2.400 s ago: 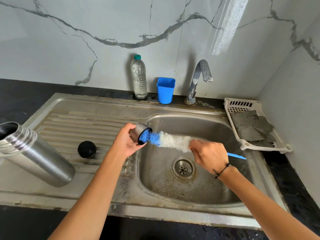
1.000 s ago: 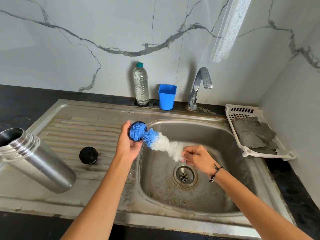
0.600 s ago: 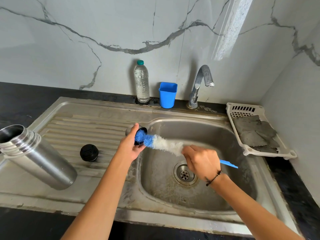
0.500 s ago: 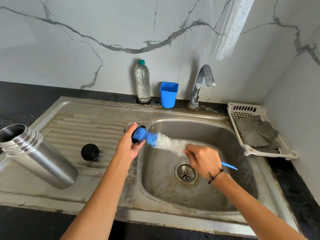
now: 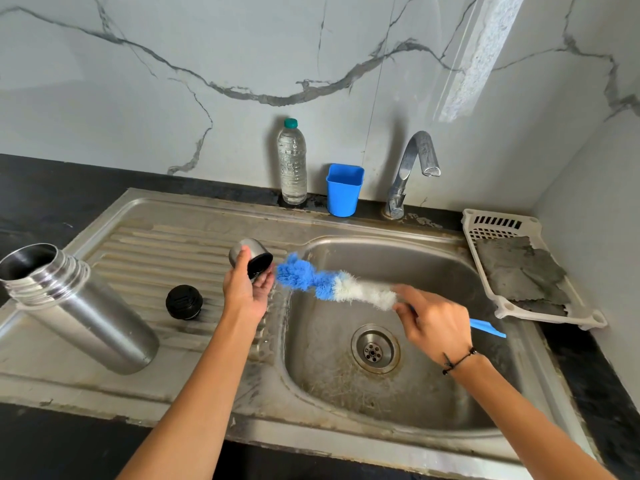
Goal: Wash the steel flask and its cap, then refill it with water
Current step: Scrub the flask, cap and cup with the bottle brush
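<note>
We are mid-wash: our left hand (image 5: 247, 289) grips the steel cap (image 5: 250, 259) at the sink's (image 5: 398, 407) edge, our right hand (image 5: 434, 327) pinches the brush (image 5: 332, 285) just outside it, while the open flask (image 5: 74, 308) lies unrinsed and unfilled on the drainboard (image 5: 162, 244), we judge.

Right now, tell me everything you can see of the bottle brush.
The bottle brush has a fluffy head, blue at the tip and white nearer the slim blue plastic handle. The right hand grips it where head meets handle, holding it slanted above the sink basin. Its blue tip is just outside the steel cap held in the left hand.
</note>
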A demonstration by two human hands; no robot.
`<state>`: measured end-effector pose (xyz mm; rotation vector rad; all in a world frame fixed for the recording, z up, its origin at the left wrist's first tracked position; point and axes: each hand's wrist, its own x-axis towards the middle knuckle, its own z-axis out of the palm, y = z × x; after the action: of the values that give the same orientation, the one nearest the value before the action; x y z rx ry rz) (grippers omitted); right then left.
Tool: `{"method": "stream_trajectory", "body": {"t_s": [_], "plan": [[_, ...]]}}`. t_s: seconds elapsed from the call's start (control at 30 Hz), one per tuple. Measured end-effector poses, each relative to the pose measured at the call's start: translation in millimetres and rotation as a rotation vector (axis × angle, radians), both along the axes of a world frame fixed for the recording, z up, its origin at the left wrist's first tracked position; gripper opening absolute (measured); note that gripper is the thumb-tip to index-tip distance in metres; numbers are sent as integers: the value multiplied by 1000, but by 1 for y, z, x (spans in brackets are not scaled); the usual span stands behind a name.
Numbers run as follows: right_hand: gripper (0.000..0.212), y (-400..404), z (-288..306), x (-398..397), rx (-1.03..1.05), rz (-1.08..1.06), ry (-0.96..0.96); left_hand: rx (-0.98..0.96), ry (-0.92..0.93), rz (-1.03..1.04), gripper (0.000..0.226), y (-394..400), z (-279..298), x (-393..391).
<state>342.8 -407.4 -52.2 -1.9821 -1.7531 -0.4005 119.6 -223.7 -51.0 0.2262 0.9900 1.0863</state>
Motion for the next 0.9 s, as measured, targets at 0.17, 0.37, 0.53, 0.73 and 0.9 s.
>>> {"method": "stream_trajectory", "body": {"t_s": [0.17,0.37,0.53,0.73,0.9], "plan": [[46,3,2,1,6,35,128,-5,19,-37,45,-4,-2,5],[51,9,1,-22,-82,206,137,0,-2,-167,19,-18,10,22],[49,12,-10,-21,-33,108,233,23,22,-217,41,-26,15,29],[56,4,-16,-28,-40,113,220,6,-116,-231,34,-21,19,28],[59,3,-20,-26,-19,135,231,-42,-218,-223,38,-22,26,27]]}}
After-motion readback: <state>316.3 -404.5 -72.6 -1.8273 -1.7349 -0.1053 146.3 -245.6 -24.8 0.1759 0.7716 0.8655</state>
